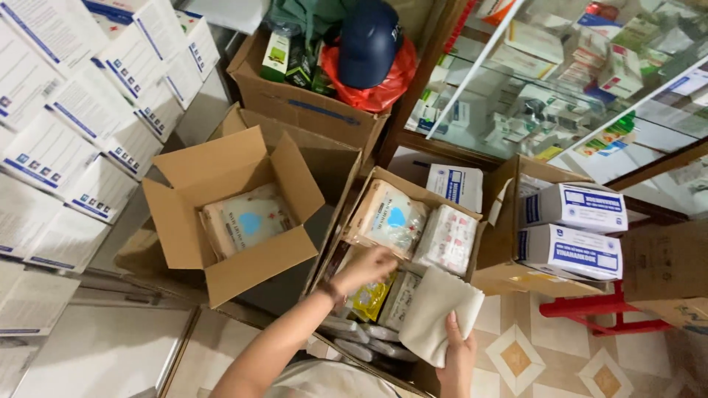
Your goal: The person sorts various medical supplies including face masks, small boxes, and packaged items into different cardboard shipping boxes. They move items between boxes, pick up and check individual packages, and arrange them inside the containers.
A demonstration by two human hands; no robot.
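My left hand [363, 268] reaches into an open cardboard box [352, 221] in the middle, fingers curled over a yellow packet [371, 299] among clear-wrapped packs. Whether it grips the packet I cannot tell. My right hand [459, 352] holds a folded white pack [440, 312] by its lower edge, just right of that box. A pack with a blue drop mark [389, 218] and a pack with red print [447, 239] lie at the box's far end.
A second open carton [181, 221] to the left holds one similar pack [245, 219]. White boxes [81, 110] are stacked at left. A carton with white-blue boxes [574, 230] rests on a red stool [597, 309]. A glass cabinet [575, 81] and a carton with a dark cap [367, 43] stand behind.
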